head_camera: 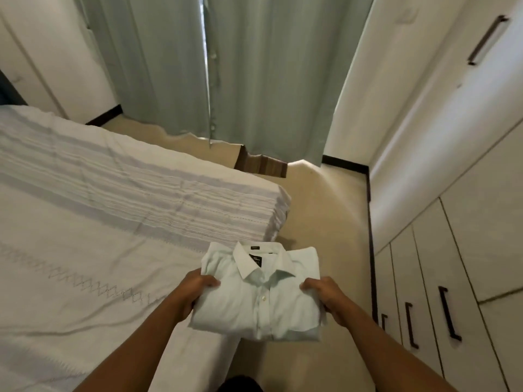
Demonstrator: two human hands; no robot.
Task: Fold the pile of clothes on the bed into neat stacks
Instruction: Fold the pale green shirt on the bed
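A folded pale shirt (260,304), collar up, is held at the edge of the bed (85,227), partly out over the floor (319,210). The left grip (195,292) and right grip (325,297) each curl round one side, thumbs on top. A wardrobe (452,193) stands alongside.

A home bedroom — a bed (99,222) under a white woven spread, long pale green curtains (226,75), and built-in white wardrobes (452,193) with dark handles — beige floor (325,210) between.
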